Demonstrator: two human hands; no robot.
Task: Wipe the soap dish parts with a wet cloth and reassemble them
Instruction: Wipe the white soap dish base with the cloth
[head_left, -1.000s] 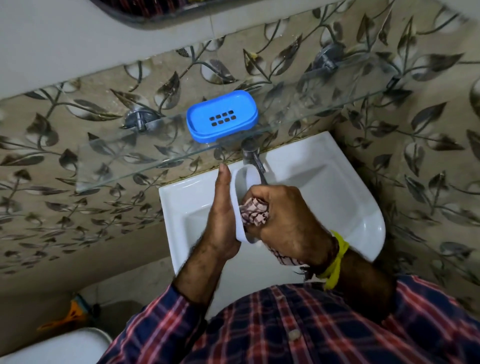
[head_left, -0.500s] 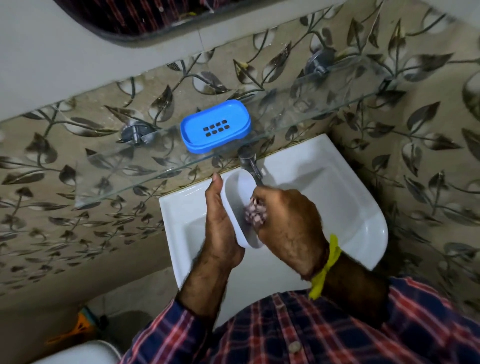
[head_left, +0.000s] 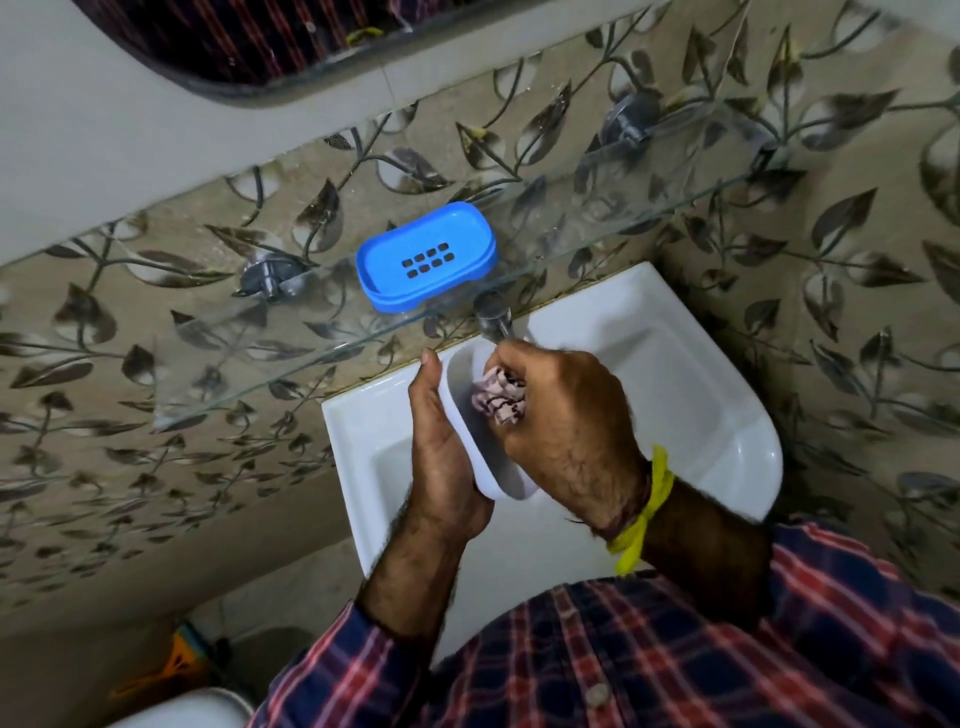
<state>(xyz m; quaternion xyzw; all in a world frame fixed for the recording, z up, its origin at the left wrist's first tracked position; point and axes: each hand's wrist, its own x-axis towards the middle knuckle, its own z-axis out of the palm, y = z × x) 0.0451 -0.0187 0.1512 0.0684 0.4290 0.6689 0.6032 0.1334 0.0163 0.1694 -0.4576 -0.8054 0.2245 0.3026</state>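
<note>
My left hand (head_left: 441, 457) cups the white soap dish base (head_left: 498, 480) from its left side, holding it tilted over the washbasin (head_left: 691, 395). Inside the base, my right hand (head_left: 566, 431) presses a bunched pink patterned cloth (head_left: 498, 402) against the upper part. The blue slotted soap dish tray (head_left: 426, 257) lies apart on the glass shelf (head_left: 260, 364), above and left of my hands.
A metal tap (head_left: 496, 317) sticks out just above the white base. The glass shelf edge runs diagonally over the basin's back. A mirror (head_left: 260, 41) hangs above. Part of a white toilet (head_left: 182, 709) and an orange object (head_left: 166, 670) sit at the lower left.
The white base has tilted so more of its inside faces up. My right hand has slid the cloth up toward the base's far end, near the tap.
</note>
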